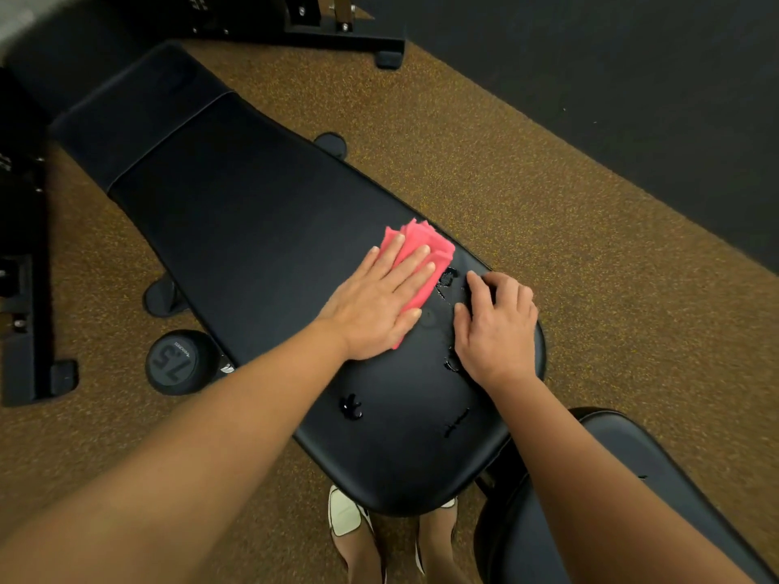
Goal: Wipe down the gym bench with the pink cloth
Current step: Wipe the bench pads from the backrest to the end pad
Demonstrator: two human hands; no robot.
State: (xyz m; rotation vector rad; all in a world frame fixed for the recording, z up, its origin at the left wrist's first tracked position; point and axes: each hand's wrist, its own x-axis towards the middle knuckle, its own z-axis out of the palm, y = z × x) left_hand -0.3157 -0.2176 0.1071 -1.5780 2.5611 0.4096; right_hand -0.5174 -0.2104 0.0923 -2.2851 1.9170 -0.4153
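Left forearm point(189, 448) extends; left hand point(375, 305) presses pink cloth point(425, 246) onto bench point(253, 229).

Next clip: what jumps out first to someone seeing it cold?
The pink cloth stands out on the black gym bench, pressed flat under the left hand. Beside it the right hand holds the pad's right edge with curled fingers, and shiny wet drops dot the near end of the pad.
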